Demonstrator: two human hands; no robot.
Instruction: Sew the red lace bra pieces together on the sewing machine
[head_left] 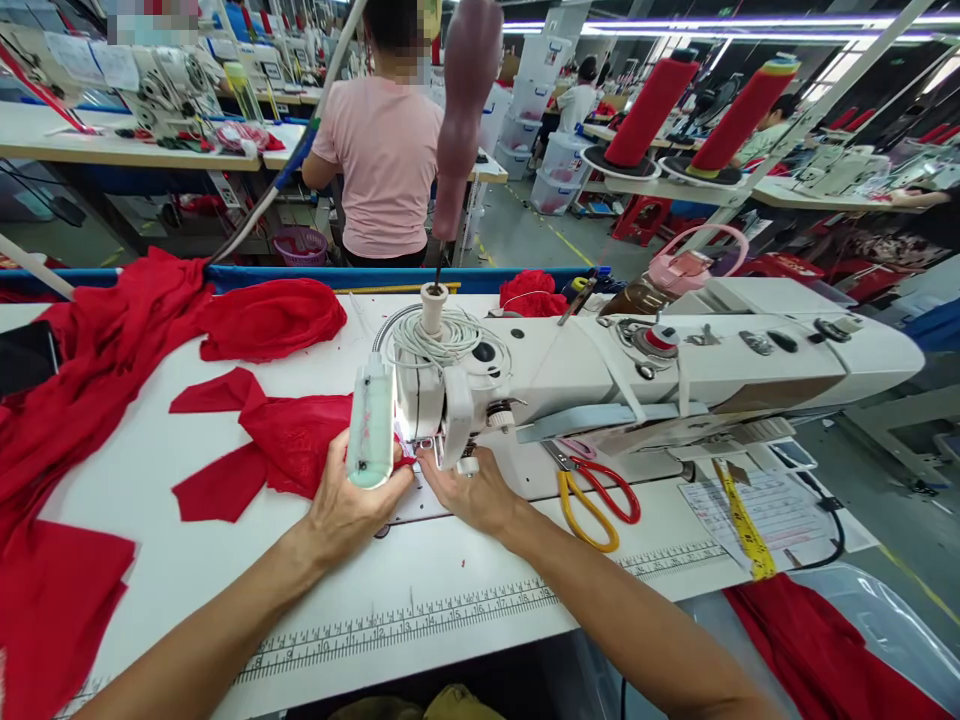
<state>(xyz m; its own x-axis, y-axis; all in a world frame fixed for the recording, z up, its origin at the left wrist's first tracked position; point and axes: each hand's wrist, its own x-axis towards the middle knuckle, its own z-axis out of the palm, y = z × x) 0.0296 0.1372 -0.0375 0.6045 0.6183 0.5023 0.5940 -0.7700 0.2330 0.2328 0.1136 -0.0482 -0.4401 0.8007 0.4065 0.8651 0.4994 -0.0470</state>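
A red fabric piece (300,435) lies on the white table with its edge under the needle area of a white sewing machine (555,360). My left hand (352,510) grips this edge just left of the presser foot, its thumb pointing at the needle; a pale green lamp box (370,425) covers some of its fingers. From the other side, my right hand (476,492) pinches the fabric close to the foot. The machine head hides part of that hand, so its hold shows only at the fingertips.
Orange-and-red-handled scissors (598,490) lie right of my right hand. A yellow tape measure (742,520) rests on a paper sheet. More red cloth (97,370) is heaped at the left beside a phone (26,358). A co-worker in pink (386,160) sits ahead.
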